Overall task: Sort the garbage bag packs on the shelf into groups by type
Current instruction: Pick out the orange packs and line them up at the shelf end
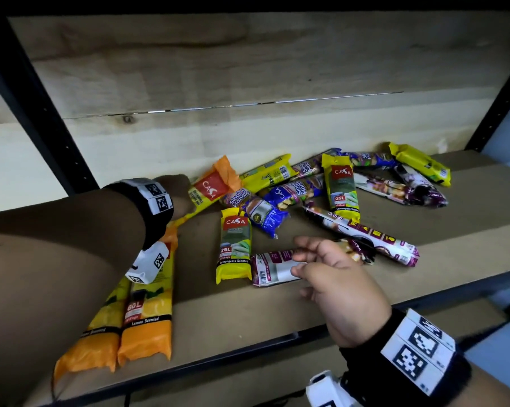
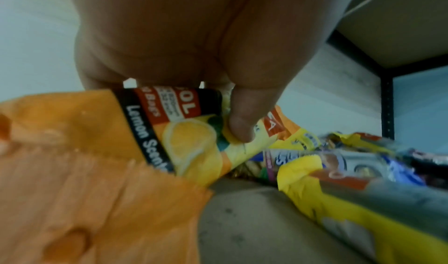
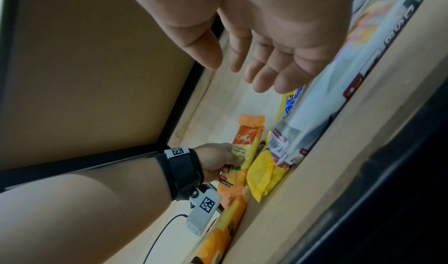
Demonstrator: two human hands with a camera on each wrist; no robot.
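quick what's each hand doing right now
left hand: grips an orange lemon-scented plastic pack.
right hand: open, holding nothing.

We see a light wooden wall point(image 1: 248, 69) at the back, black metal posts point(image 1: 28, 92) at the sides, and a thin black cable point(image 3: 157, 237) hanging down in front of a pale wall point(image 3: 174, 220).
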